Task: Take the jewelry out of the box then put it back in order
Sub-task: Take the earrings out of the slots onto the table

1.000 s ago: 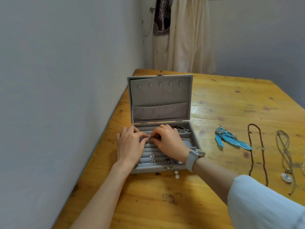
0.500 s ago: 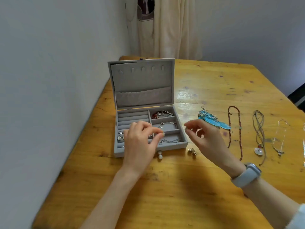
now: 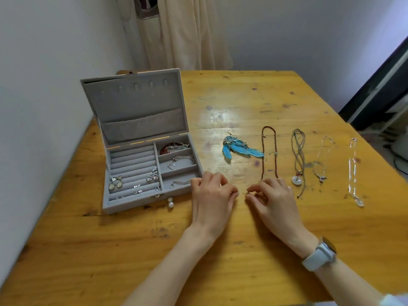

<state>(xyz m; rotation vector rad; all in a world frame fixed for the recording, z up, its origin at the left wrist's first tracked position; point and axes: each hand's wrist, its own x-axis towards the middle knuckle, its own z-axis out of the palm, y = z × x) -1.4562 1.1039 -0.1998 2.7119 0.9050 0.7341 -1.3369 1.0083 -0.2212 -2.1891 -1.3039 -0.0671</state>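
The small earring that I took from the box is now low over the table, between my two hands, just in front of the blue feather earrings; it is too small for me to say its shape, and I cannot tell if it is one piece or a pair. A second ago both my hands were inside the jewelry box, over the ring rolls, and half a second ago they were lifted and apart, each with something tiny at the fingertips. Now my left hand pinches its piece with thumb and forefinger, and my right hand pinches the other end in the same way, both with curled fingers resting close to the wooden table. For the task this means, I think, that one more piece is leaving the box and joins the row outside: the feather earrings, the red bead necklace, the cord necklace with a round pendant, a thin chain and a clear one. The box is open by the wall, and it holds several earrings in the rolls and bracelets in the right compartments, so the taking out seems only about half done.
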